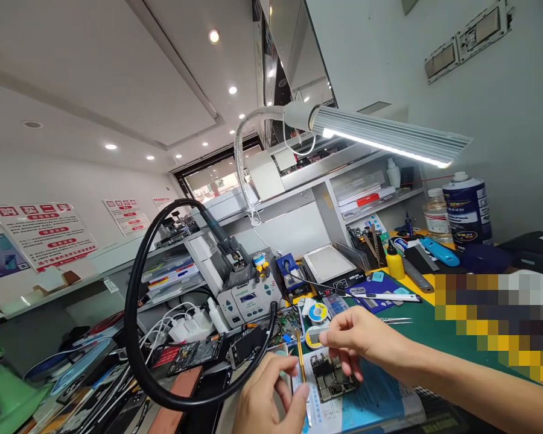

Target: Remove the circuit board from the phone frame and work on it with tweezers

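My right hand (pixel 355 334) pinches what looks like a small grey flat piece (pixel 315 334) between thumb and forefinger, its other fingers curled over a phone circuit board (pixel 330 380). The bare board rests on a blue-and-white printed sheet or booklet (pixel 368 398). At the board's left is my left hand (pixel 269 398), thumb and forefinger curved and apart. A slim gold-coloured tool (pixel 301 358) with a silvery lower end lies by those fingertips; whether the thumb touches it is unclear. Round labelled tins or reels (pixel 317 312) stand just beyond the right hand.
A black hose (pixel 129 313) loops from the rework station (pixel 248 295) past my left hand. Silver tweezers (pixel 396 320) lie right of my right hand on the green mat (pixel 423 337). Phone parts (pixel 196 355) crowd the left. A lamp (pixel 389 132) hangs overhead.
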Tool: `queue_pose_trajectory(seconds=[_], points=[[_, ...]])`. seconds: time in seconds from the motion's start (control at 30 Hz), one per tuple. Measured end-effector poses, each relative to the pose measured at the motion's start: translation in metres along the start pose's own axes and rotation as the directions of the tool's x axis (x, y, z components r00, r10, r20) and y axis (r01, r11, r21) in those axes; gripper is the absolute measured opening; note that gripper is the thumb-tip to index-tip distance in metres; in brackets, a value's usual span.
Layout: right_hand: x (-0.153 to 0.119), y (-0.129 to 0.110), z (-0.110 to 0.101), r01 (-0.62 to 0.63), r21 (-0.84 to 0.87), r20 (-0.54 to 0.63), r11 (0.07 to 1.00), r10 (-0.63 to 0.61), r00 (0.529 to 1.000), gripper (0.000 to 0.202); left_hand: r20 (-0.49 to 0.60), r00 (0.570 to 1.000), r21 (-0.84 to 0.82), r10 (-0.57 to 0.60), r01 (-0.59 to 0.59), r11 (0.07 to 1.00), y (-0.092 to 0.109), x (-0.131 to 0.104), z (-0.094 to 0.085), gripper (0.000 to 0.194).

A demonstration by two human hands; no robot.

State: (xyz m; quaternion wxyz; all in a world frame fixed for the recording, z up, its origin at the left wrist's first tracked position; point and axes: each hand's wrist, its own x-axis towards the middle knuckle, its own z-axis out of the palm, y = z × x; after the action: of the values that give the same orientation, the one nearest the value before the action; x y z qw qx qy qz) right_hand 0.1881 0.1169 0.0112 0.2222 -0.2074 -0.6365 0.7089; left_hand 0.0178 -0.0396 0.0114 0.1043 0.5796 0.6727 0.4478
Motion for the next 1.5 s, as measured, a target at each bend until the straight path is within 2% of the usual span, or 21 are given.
queue_pose_trajectory(seconds=[0.13,0.23,0.33,0.43,0.63,0.83,0.97,1.17,1.27,1.4,1.5], points=[[0.000,-0.004,-0.002,-0.003,0.002,-0.007,1.000,0.003,1.000,0.035,0.107,0.990,-0.129,-0.093,0.106,0.986,0.003,0.021,0.010,0.046],[-0.002,-0.006,-0.001,0.001,-0.008,-0.007,1.000,-0.001,1.000,0.029,0.265,0.951,-0.226,-0.158,0.220,0.949,0.002,0.036,0.016,0.059],[-0.001,-0.006,-0.001,-0.001,-0.026,-0.023,1.000,0.001,1.000,0.025,0.407,0.897,-0.283,-0.174,0.305,0.909,0.003,0.052,0.022,0.057],[0.002,-0.007,-0.005,-0.017,-0.024,-0.051,1.000,0.016,0.999,0.024,0.471,0.868,-0.319,-0.158,0.335,0.887,0.003,0.067,0.027,0.053],[0.000,-0.008,-0.012,-0.062,-0.002,-0.048,0.998,0.062,0.997,0.031,0.491,0.861,-0.325,-0.134,0.324,0.889,0.005,0.080,0.024,0.046],[-0.001,-0.006,-0.010,-0.115,0.012,0.027,0.993,0.115,0.993,0.032,0.472,0.863,-0.272,-0.178,0.335,0.902,0.000,0.071,0.019,0.039],[-0.002,-0.006,-0.013,-0.172,0.023,0.028,0.985,0.171,0.985,0.031,0.469,0.855,-0.230,-0.222,0.361,0.904,-0.005,0.066,0.013,0.041],[-0.001,-0.016,-0.018,-0.142,0.030,-0.062,0.989,0.143,0.988,0.038,0.414,0.861,-0.310,-0.296,0.439,0.844,-0.004,0.069,0.001,0.044],[0.000,-0.015,-0.016,-0.153,0.035,-0.077,0.988,0.156,0.985,0.041,0.457,0.842,-0.318,-0.288,0.456,0.831,-0.005,0.070,0.002,0.043],[0.001,-0.011,-0.012,-0.097,0.020,-0.107,0.995,0.099,0.989,0.032,0.503,0.824,-0.294,-0.261,0.447,0.845,-0.007,0.067,0.007,0.042],[0.000,-0.010,-0.011,-0.086,-0.012,-0.076,0.996,0.084,0.994,0.029,0.512,0.824,-0.273,-0.242,0.424,0.864,-0.005,0.065,0.009,0.041]])
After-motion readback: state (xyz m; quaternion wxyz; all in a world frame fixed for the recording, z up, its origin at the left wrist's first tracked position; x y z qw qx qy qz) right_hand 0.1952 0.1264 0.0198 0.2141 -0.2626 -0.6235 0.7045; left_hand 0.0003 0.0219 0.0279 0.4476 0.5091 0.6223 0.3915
